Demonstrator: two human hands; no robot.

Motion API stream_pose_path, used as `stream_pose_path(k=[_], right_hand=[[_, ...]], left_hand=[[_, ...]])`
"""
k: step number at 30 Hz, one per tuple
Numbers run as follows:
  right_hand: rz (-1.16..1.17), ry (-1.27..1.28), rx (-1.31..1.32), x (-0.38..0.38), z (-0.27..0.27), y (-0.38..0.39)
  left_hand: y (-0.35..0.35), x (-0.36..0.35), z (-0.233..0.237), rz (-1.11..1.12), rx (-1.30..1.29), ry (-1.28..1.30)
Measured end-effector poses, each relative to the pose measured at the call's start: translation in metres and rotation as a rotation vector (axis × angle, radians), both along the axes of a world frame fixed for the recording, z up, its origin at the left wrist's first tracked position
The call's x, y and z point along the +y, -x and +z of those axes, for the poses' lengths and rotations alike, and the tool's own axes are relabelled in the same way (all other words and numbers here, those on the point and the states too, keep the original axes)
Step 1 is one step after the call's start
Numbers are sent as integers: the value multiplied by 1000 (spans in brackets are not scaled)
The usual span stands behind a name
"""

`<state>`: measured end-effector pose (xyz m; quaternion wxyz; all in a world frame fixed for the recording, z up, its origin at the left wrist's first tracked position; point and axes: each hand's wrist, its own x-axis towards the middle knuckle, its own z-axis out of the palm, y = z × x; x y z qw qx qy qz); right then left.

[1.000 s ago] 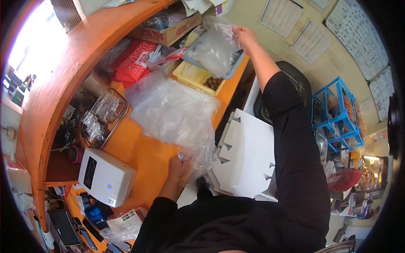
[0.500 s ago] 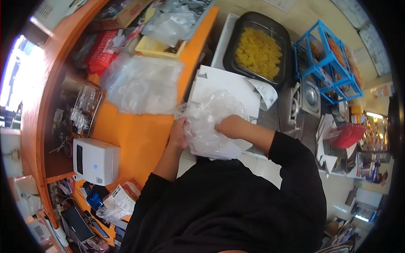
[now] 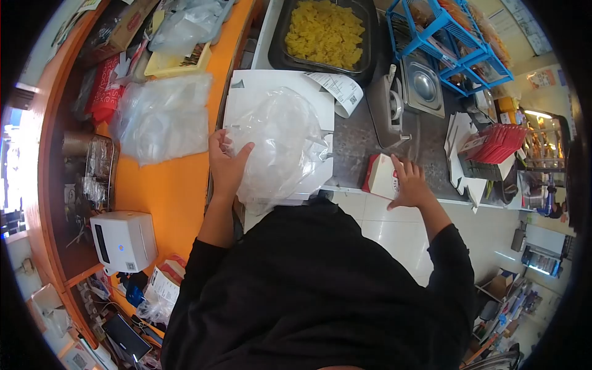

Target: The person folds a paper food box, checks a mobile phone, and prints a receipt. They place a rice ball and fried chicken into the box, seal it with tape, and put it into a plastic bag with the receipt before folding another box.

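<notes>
A clear plastic bag (image 3: 274, 145) lies puffed out on white sheets of card (image 3: 240, 92) on the counter. At the bag's left edge is my left hand (image 3: 228, 163), its thumb spread apart from the fingers and overlapping the plastic. A small white and red box (image 3: 383, 177) stands at the counter's front edge. My right hand (image 3: 413, 185) is open at the right side of this box, fingers spread along its edge.
A printed receipt (image 3: 339, 92) lies on the card's far right corner. Behind it sits a black tray (image 3: 370, 37) of yellow food. Blue racks (image 3: 444, 37), a metal container (image 3: 425, 86) and red boxes (image 3: 496, 143) stand to the right. Flat plastic bags (image 3: 163, 117) and a white printer (image 3: 126, 240) occupy the orange counter.
My right hand has left the plastic bag and moved right to the box. My left hand has loosened its fingers at the bag's edge. The view has shifted to the right.
</notes>
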<state>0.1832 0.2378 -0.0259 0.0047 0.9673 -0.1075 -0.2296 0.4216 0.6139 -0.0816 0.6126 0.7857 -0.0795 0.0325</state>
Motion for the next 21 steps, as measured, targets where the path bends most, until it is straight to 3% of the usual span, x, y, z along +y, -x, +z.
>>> stream_pose_path(k=[5,8,11,14,17,19,20,21], right_hand=[[-101,-161,39,9,-3,-9],[-211,-557,-178,8,-6,-17],[-122,-976,-432,33,40,-56],[7,-1071,-648,86,91,-106],[228,-1046,-888,139,87,-156],[283,-1035,-788,174,64,-184],[323,-963,-707,180,45,-187],[366,-887,-634,186,24,-193]], left_hand=[[1,-2,13,-113,228,245],[5,-1,19,-125,320,277],[8,2,13,-154,357,348],[17,0,24,-129,405,321],[21,1,14,-117,355,352],[22,6,13,-97,189,312],[17,15,1,-111,187,340],[16,17,18,-42,269,447]])
